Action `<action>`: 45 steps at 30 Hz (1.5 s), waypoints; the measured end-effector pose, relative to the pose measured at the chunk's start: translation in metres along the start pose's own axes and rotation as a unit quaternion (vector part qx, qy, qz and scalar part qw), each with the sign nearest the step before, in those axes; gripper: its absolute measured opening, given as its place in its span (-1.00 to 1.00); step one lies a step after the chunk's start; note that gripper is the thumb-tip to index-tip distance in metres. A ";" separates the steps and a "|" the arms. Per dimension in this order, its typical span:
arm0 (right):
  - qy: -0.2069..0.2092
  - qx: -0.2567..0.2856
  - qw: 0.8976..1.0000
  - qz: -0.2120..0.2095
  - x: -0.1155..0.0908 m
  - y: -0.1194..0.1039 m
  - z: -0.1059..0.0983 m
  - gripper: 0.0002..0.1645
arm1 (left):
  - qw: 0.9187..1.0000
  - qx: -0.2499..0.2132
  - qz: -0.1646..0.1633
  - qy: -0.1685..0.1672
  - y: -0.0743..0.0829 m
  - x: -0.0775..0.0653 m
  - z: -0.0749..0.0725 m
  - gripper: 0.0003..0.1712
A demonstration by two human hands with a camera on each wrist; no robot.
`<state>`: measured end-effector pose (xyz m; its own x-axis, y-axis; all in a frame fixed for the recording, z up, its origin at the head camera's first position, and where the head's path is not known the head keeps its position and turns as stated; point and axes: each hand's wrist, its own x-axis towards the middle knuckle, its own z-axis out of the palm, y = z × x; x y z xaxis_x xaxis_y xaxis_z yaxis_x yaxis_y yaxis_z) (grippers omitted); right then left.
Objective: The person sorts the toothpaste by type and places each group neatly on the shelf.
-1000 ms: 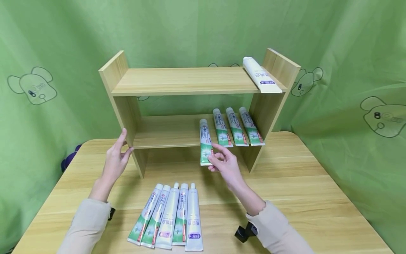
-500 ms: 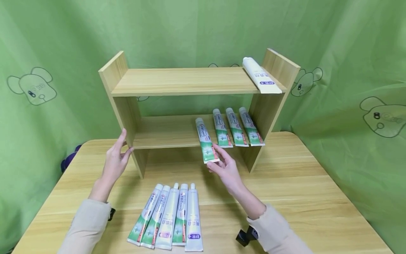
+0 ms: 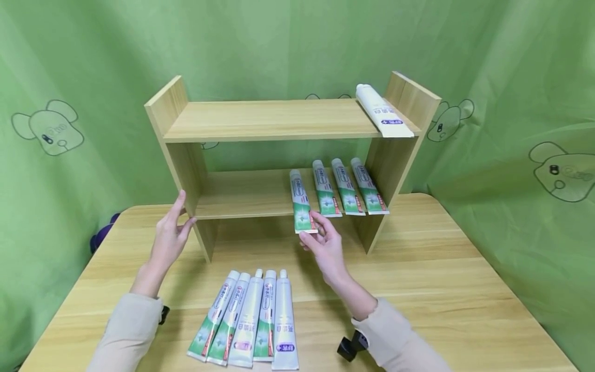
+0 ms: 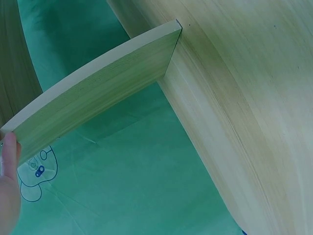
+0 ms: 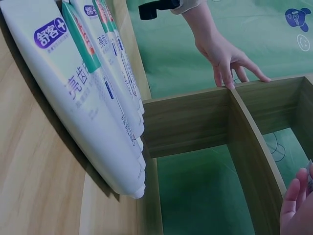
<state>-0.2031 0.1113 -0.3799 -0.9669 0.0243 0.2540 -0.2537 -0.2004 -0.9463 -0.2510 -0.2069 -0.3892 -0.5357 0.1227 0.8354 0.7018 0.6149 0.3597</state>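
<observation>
In the head view my right hand (image 3: 328,254) pinches the crimped bottom end of a green-and-white toothpaste tube (image 3: 300,198). The tube's cap end points back over the middle board of a two-tier wooden shelf (image 3: 251,192); its bottom end sticks out past the front edge. Extended fingers of my left hand (image 3: 169,233) touch the front edge of the shelf's left side panel, where the middle board joins it. The right wrist view also has that left hand (image 5: 226,55) on the panel edge, while the right hand (image 5: 295,208) shows only at the lower right.
Several similar green-and-white tubes (image 3: 344,186) lie side by side at the right of the middle board. One white tube (image 3: 381,111) rests on the top board's right end. A fanned row of tubes (image 3: 248,320), green and white mixed, lies on the wooden table (image 3: 446,289) in front.
The held tube has moved slightly back, further over the middle board, and its slant has varied. My right hand moved with it. The left hand stays on the side panel.
</observation>
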 end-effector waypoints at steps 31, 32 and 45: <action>0.060 -0.028 0.997 -0.028 0.020 0.010 0.011 -0.61 | 1.000 0.006 0.004 0.000 0.000 0.001 -0.001 0.02; 0.059 -0.030 0.997 -0.030 0.020 0.010 0.012 -0.62 | 1.000 0.005 0.003 -0.001 0.000 0.002 -0.001 0.01; 0.064 -0.031 0.997 -0.026 0.024 0.011 0.012 -0.65 | 1.000 0.008 0.000 0.001 0.000 0.001 -0.001 0.00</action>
<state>-0.2291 0.0981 -0.3823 -0.9468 0.1584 0.2801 -0.3017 -0.1342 -0.9439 -0.2511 -0.2074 -0.3881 -0.5347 0.1211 0.8363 0.6943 0.6272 0.3530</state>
